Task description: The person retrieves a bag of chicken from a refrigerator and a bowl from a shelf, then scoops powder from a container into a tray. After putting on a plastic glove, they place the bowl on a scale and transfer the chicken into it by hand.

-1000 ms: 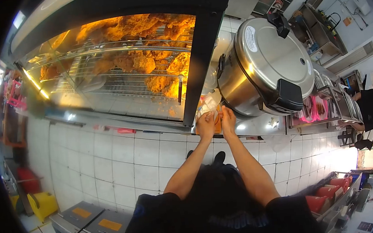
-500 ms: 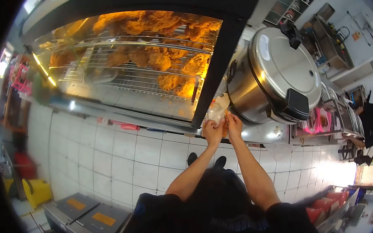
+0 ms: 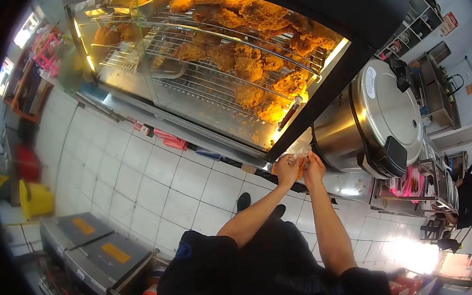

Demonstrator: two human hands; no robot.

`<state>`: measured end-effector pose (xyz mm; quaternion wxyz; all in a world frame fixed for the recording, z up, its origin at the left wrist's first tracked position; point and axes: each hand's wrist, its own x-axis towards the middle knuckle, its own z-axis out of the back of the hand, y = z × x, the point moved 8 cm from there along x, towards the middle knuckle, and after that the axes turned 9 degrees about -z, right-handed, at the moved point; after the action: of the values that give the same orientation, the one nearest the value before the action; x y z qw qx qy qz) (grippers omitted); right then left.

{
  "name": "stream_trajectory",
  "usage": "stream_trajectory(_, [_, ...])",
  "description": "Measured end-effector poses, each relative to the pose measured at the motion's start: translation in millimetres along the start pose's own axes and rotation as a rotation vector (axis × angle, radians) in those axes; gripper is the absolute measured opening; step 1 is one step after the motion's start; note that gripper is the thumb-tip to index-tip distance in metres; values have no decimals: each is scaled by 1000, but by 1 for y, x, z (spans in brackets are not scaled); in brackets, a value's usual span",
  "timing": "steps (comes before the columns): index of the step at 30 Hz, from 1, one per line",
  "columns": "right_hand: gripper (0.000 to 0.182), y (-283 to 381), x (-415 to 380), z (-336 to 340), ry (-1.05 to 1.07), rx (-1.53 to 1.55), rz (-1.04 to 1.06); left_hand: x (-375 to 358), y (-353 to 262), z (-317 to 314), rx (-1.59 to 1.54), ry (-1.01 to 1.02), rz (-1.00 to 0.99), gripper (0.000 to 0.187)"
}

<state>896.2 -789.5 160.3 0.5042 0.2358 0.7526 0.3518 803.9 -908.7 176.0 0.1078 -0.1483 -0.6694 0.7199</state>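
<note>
My left hand [image 3: 287, 169] and my right hand [image 3: 313, 169] are close together at the edge of the steel counter, fingers pinched. Between them is a small translucent plastic bag [image 3: 302, 148], its upper part standing out beyond my fingertips. Something orange shows just below it between the hands, partly covered by my fingers. Just left of my hands is the black corner post of a glass warming cabinet [image 3: 209, 102], with pieces of fried chicken [image 3: 248, 62] on its wire racks. A large steel rice cooker [image 3: 344, 129] with a closed lid stands close on the right.
Pink packets [image 3: 171, 141] lie along the ledge under the cabinet. Past the cooker are pink bags [image 3: 409, 183] on a metal rack, and a person in black [image 3: 469, 200]. Grey lidded bins [image 3: 108, 262] and a yellow bin [image 3: 36, 197] stand at the left on the tiled floor [image 3: 156, 194].
The camera view has turned, so the cabinet and cooker appear further right. My hands stay together at the bag, which now shows lower and less spread above the fingers.
</note>
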Motion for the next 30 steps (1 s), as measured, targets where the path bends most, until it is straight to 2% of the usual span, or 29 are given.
stream_trajectory(2, [17,-2,-1,-2,-9,79,13,0,-3,-1,-14,-48,-17,34])
stream_trajectory(4, [17,0,-9,-12,115,123,29,2,-2,-3,-26,-92,-34,33])
stream_trajectory(5, [18,2,-14,-18,201,163,18,3,8,0,13,-155,102,31])
stream_trajectory(6, [18,0,-13,-14,184,167,19,0,18,3,54,-215,240,29])
stream_trajectory(8, [20,-6,-7,-10,172,139,-7,1,5,2,178,-259,90,24])
stream_trajectory(10, [19,-1,-23,-13,122,175,2,3,6,-5,73,-204,123,18])
stream_trajectory(11, [18,-4,-19,-7,132,98,45,2,12,-9,72,-191,123,18])
stream_trajectory(14, [16,-1,-18,0,144,18,115,5,15,-11,252,-227,1,15])
stream_trajectory(16, [22,-2,-14,5,153,58,102,4,-11,-8,290,-215,-281,20])
stream_trajectory(17, [22,3,-21,1,146,67,103,3,-6,-13,222,-98,-187,26])
stream_trajectory(19, [25,15,-39,-9,3,40,3,2,-10,-14,266,-46,-165,27])
stream_trajectory(20, [25,13,-33,-4,-2,48,6,3,-9,-16,305,-3,-141,27])
stream_trajectory(22, [24,8,-15,2,36,-222,49,4,-6,-16,215,-11,-112,24])
stream_trajectory(24, [19,4,-6,10,1,-223,56,8,-8,-15,269,19,-85,23])
stream_trajectory(26, [21,11,-5,10,11,-152,148,6,-16,-15,329,-5,-140,22])
stream_trajectory(28, [23,13,-16,8,-38,-64,214,8,-11,-12,306,-33,-64,19])
stream_trajectory(30, [25,17,-36,0,-40,-209,341,14,5,-17,357,-98,-116,16])
